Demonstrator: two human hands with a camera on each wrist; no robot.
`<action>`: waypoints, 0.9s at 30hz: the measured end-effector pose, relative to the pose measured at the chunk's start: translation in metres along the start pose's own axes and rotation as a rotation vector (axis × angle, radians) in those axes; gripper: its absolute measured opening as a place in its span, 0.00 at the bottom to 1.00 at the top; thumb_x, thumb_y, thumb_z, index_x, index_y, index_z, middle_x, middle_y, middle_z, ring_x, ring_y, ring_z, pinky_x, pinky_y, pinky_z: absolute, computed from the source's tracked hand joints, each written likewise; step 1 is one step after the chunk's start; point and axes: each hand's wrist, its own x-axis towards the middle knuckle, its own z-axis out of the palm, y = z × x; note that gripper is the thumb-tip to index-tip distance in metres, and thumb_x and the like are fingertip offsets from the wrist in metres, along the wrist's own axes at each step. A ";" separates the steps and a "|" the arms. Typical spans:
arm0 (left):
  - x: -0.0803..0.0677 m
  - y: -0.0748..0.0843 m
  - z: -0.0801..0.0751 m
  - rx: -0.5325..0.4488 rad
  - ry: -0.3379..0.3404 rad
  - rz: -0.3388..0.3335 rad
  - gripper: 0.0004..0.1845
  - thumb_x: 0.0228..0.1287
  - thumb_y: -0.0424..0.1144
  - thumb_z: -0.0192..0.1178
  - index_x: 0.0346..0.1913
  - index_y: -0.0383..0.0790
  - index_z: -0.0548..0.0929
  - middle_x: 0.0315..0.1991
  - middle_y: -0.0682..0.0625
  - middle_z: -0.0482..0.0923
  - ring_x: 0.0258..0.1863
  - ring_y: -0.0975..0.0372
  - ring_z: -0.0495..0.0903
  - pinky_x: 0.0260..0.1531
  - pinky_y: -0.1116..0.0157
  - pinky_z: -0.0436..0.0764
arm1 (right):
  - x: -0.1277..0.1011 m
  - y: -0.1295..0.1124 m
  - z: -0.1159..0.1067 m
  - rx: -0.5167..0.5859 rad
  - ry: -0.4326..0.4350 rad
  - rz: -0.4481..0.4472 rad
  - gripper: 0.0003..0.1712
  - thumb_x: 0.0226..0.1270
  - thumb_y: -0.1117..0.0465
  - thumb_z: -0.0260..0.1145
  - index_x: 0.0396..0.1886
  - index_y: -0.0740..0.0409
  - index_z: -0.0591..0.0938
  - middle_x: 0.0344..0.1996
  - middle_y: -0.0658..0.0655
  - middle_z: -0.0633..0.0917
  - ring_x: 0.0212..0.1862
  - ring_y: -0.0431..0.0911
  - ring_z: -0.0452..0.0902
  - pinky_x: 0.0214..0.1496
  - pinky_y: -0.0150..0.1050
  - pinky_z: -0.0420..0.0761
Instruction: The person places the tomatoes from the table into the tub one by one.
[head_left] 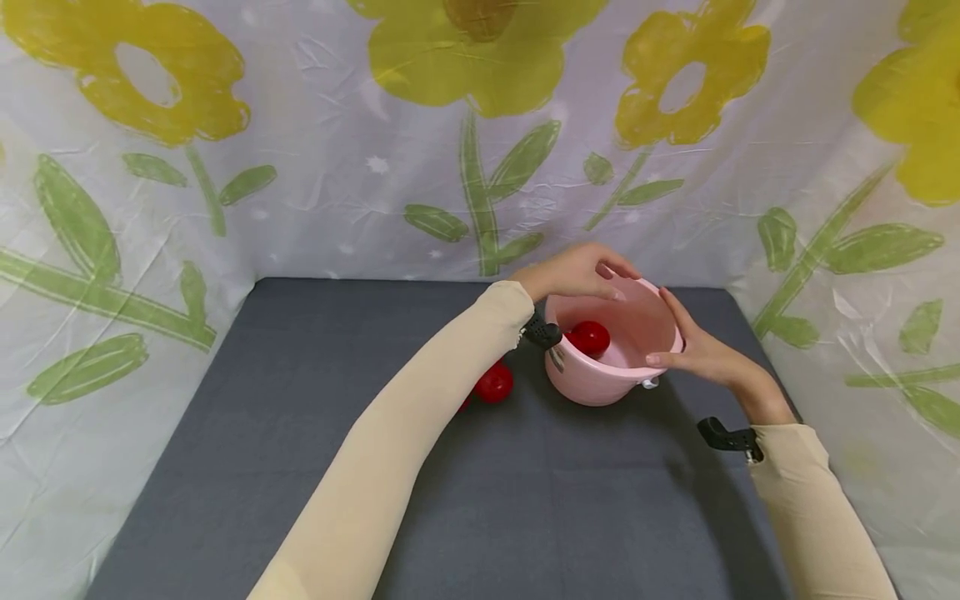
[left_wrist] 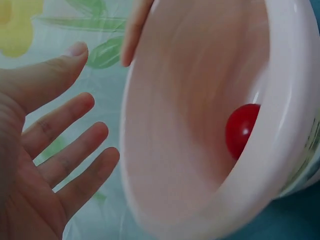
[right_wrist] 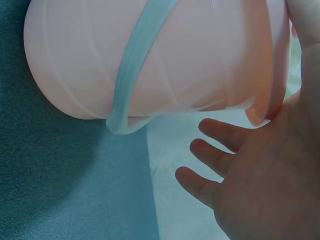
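A pink bucket [head_left: 592,383] stands on the dark grey table. In it lies a glossy red round fruit [head_left: 590,337], tomato-like; the left wrist view also shows this red fruit [left_wrist: 242,131] past the bucket's rim [left_wrist: 295,100]. My left hand [head_left: 577,271] is above the far left rim, holding nothing, its fingers spread and apart from the bucket. At the right rim, my right hand [head_left: 701,350] holds the bucket with thumb and index finger. Its other fingers [right_wrist: 215,157] stretch out below the bucket, free of it.
Left of the bucket, partly behind the left sleeve [head_left: 420,417], lies a red round fruit [head_left: 495,383], with a bit of another beside it. A pale handle [right_wrist: 135,60] hangs along the bucket's side. Flower-printed sheeting [head_left: 337,167] borders the table [head_left: 300,350].
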 end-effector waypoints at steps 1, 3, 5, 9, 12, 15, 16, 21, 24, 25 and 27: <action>-0.002 0.000 -0.003 0.003 0.018 0.016 0.23 0.66 0.38 0.64 0.64 0.41 0.79 0.63 0.46 0.80 0.63 0.53 0.78 0.64 0.65 0.78 | 0.000 0.000 0.000 0.001 0.000 -0.002 0.67 0.62 0.55 0.69 0.79 0.44 0.26 0.80 0.63 0.38 0.76 0.64 0.45 0.72 0.72 0.57; -0.008 0.000 -0.010 0.001 0.049 0.037 0.22 0.66 0.36 0.64 0.63 0.39 0.80 0.62 0.45 0.80 0.63 0.53 0.79 0.65 0.63 0.77 | 0.000 0.001 0.000 0.007 -0.002 -0.003 0.67 0.62 0.56 0.69 0.79 0.44 0.26 0.80 0.63 0.38 0.76 0.63 0.45 0.72 0.71 0.58; -0.014 -0.001 -0.016 0.007 0.074 0.042 0.22 0.66 0.36 0.64 0.63 0.40 0.80 0.62 0.46 0.81 0.62 0.54 0.79 0.66 0.62 0.76 | 0.000 0.001 0.001 0.011 -0.003 0.001 0.66 0.63 0.56 0.69 0.79 0.43 0.26 0.80 0.63 0.38 0.76 0.63 0.45 0.72 0.71 0.58; -0.030 -0.005 -0.027 0.048 0.124 0.019 0.22 0.66 0.38 0.64 0.63 0.43 0.80 0.62 0.49 0.81 0.61 0.57 0.80 0.66 0.63 0.76 | -0.001 0.002 0.001 0.018 0.002 0.000 0.66 0.62 0.56 0.69 0.79 0.42 0.26 0.80 0.63 0.39 0.75 0.64 0.45 0.71 0.72 0.58; -0.044 -0.012 -0.036 0.044 0.182 0.017 0.22 0.66 0.39 0.65 0.63 0.44 0.80 0.62 0.48 0.81 0.61 0.57 0.80 0.63 0.61 0.78 | 0.000 0.002 0.001 0.014 0.005 -0.007 0.66 0.62 0.56 0.69 0.79 0.43 0.27 0.80 0.63 0.39 0.75 0.63 0.45 0.70 0.72 0.59; -0.059 -0.022 -0.042 0.015 0.239 0.005 0.23 0.64 0.40 0.66 0.62 0.43 0.81 0.62 0.49 0.81 0.61 0.57 0.79 0.59 0.61 0.81 | 0.000 0.002 0.002 0.012 0.006 -0.014 0.66 0.62 0.57 0.69 0.79 0.44 0.27 0.80 0.64 0.39 0.75 0.64 0.45 0.70 0.72 0.59; -0.064 -0.026 -0.044 0.005 0.258 -0.002 0.23 0.64 0.40 0.67 0.62 0.43 0.81 0.62 0.49 0.81 0.61 0.57 0.79 0.58 0.61 0.82 | 0.000 0.002 0.002 0.011 0.006 -0.015 0.67 0.62 0.57 0.70 0.79 0.44 0.27 0.80 0.64 0.39 0.75 0.64 0.45 0.71 0.72 0.59; -0.090 -0.048 -0.049 -0.013 0.306 -0.077 0.22 0.63 0.41 0.68 0.61 0.44 0.82 0.62 0.48 0.81 0.60 0.58 0.79 0.56 0.60 0.83 | 0.000 0.002 0.002 0.011 0.006 -0.014 0.67 0.62 0.58 0.70 0.79 0.45 0.27 0.80 0.64 0.38 0.75 0.64 0.44 0.71 0.72 0.57; -0.103 -0.063 -0.046 -0.014 0.292 -0.136 0.23 0.63 0.42 0.68 0.61 0.45 0.82 0.62 0.49 0.80 0.61 0.56 0.79 0.57 0.59 0.83 | 0.000 0.003 0.002 0.009 0.009 -0.011 0.67 0.62 0.57 0.70 0.79 0.45 0.27 0.80 0.64 0.38 0.75 0.64 0.45 0.71 0.72 0.57; -0.107 -0.069 -0.044 -0.014 0.284 -0.154 0.23 0.63 0.42 0.68 0.62 0.46 0.81 0.62 0.49 0.80 0.62 0.56 0.79 0.58 0.58 0.82 | 0.000 0.003 0.002 0.008 0.009 -0.010 0.67 0.62 0.57 0.70 0.79 0.44 0.27 0.80 0.64 0.38 0.75 0.64 0.45 0.71 0.72 0.58; -0.114 -0.080 -0.038 -0.012 0.264 -0.180 0.24 0.64 0.43 0.68 0.62 0.46 0.81 0.62 0.48 0.80 0.62 0.55 0.78 0.59 0.57 0.82 | 0.000 0.004 0.002 0.007 0.010 -0.008 0.67 0.62 0.57 0.70 0.79 0.44 0.27 0.80 0.65 0.38 0.75 0.64 0.45 0.71 0.71 0.58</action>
